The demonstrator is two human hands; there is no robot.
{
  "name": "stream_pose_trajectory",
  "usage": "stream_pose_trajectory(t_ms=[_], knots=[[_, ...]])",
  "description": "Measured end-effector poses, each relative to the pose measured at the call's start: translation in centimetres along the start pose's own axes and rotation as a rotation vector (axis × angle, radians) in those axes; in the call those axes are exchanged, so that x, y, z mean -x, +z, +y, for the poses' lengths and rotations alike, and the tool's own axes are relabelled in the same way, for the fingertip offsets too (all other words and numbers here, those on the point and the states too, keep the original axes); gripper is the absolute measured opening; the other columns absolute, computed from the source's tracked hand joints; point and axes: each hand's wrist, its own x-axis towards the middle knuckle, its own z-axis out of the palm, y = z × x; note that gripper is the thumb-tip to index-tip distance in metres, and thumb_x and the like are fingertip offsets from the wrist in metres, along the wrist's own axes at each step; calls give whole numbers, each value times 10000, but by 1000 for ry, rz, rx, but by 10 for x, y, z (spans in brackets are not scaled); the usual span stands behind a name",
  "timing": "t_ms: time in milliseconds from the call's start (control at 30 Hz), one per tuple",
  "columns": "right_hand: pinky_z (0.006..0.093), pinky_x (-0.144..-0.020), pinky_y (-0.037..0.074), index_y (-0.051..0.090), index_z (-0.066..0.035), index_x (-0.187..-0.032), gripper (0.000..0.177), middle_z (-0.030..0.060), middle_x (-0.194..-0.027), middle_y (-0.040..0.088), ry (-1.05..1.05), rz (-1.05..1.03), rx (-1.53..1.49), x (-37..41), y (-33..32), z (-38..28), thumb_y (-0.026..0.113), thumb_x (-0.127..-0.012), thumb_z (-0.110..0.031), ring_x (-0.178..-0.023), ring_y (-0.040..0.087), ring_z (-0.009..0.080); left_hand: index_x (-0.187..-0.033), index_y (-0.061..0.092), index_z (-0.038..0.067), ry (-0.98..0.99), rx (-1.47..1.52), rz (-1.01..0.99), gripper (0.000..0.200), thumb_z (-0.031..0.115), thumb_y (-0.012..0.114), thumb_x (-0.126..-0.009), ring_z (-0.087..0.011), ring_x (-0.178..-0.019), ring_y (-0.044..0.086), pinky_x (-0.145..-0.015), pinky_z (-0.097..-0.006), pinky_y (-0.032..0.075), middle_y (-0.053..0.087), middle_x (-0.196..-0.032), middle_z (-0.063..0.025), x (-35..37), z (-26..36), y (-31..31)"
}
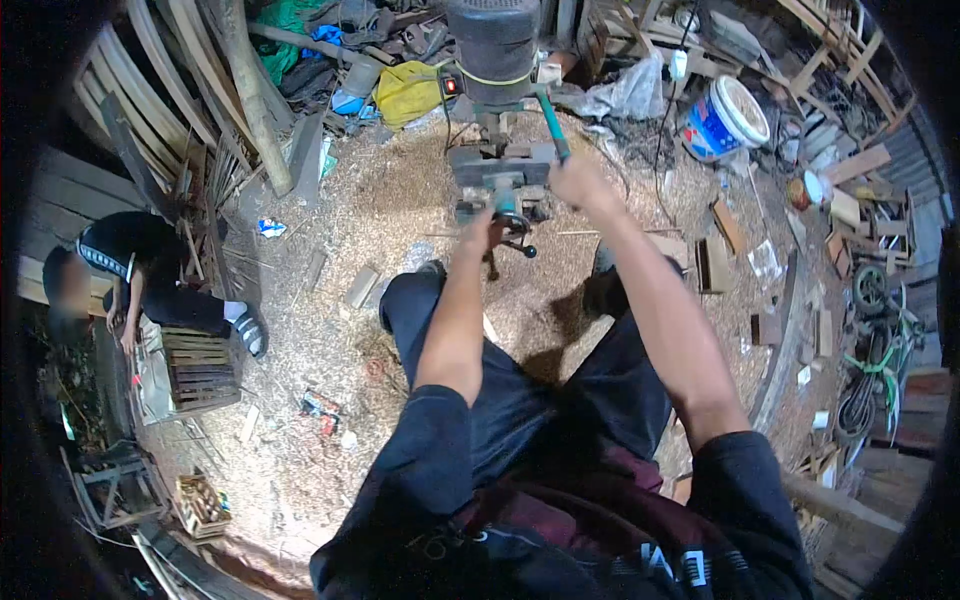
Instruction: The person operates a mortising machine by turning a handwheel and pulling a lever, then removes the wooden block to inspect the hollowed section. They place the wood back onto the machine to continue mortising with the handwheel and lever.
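Note:
A machine with a dark cylindrical motor housing (493, 45) and a red-lit switch stands at the top centre. Below the housing sits a metal vise (502, 170) with a crank handle (522, 243). My right hand (580, 185) is wrapped round the end of a green lever (552, 125) on the machine's right side. Close by the crank, my left hand (483, 232) has its fingers curled at the front of the vise. What those fingers hold, if anything, is too small to make out.
Another person (130, 270) sits at the left beside a slatted wooden crate (202, 362). A white and blue bucket (725, 118) stands upper right. Wood pieces (712, 265) lie right of my legs. A green bicycle (880, 365) is at the far right. Shavings cover the floor (340, 250).

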Motion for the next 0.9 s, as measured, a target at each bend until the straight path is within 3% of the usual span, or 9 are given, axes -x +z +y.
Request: stream_pose_trajectory(t_ms=[67, 100, 200, 333, 367, 467, 500, 700, 900], knots=[[504, -803, 531, 690, 91, -808, 416, 355, -859, 639, 14, 117, 54, 3, 51, 32, 584, -886, -304, -852, 647, 497, -1362, 489, 16, 436, -715, 17, 482, 214, 581, -933, -393, -1291, 465, -1104, -393, 361, 468, -1424, -224, 63, 49, 13], [511, -791, 529, 681, 92, -794, 434, 359, -836, 633, 20, 162, 23, 2, 54, 31, 579, -898, -316, -838, 644, 503, -1433, 409, 31, 279, -762, -56, 536, 207, 562, -950, -374, -1370, 379, -1140, -376, 322, 388, -1488, -216, 75, 75, 15], [532, -756, 518, 654, 98, -755, 471, 365, -781, 619, 61, 226, -24, 21, 59, 31, 566, -927, -332, -795, 633, 517, -1418, 433, 46, 273, -790, -46, 506, 201, 558, -953, -381, -1345, 408, -1126, -391, 344, 412, -1468, -218, 72, 75, 18], [557, -705, 500, 631, 102, -773, 466, 365, -756, 610, 59, 258, -56, 22, 65, 35, 571, -935, -331, -768, 622, 526, -1264, 552, 35, 150, -716, -33, 361, 200, 578, -944, -392, -1234, 498, -1046, -438, 409, 525, -1332, -200, 70, 96, 21], [560, -688, 496, 629, 101, -792, 465, 367, -754, 607, 62, 265, -82, 22, 76, 44, 576, -933, -339, -769, 620, 528, -1185, 586, 25, 202, -732, -19, 301, 190, 592, -934, -394, -1178, 527, -1010, -459, 424, 565, -1247, -191, 64, 90, 20], [564, -670, 489, 613, 101, -786, 446, 355, -721, 601, -136, 521, 20, 12, 131, 89, 567, -945, -313, -750, 618, 526, -1173, 595, 28, 222, -759, 35, 301, 186, 612, -918, -396, -1160, 534, -994, -465, 433, 575, -1215, -190, 64, 88, 24], [576, -670, 474, 548, 148, -945, 424, 348, -744, 594, -87, 390, -59, 24, 119, 76, 536, -970, -275, -719, 590, 540, -1134, 610, 34, 248, -789, 84, 284, 178, 638, -891, -387, -1126, 548, -976, -459, 446, 582, -1180, -182, 66, 86, 26], [585, -632, 461, 518, 107, -907, 426, 355, -755, 594, 135, 230, -98, 35, 121, 67, 520, -988, -311, -735, 598, 537, -1024, 617, 46, 319, -710, 191, 212, 89, 673, -824, -384, -1052, 560, -922, -461, 454, 593, -1066, -163, 68, 83, 34], [598, -609, 450, 515, 71, -950, 406, 347, -769, 604, 88, 314, -104, 27, 148, 88, 509, -991, -333, -717, 598, 532, -988, 607, 42, 394, -679, 216, 204, 31, 671, -794, -387, -1007, 558, -884, -469, 452, 590, -1014, -170, 64, 85, 36]])
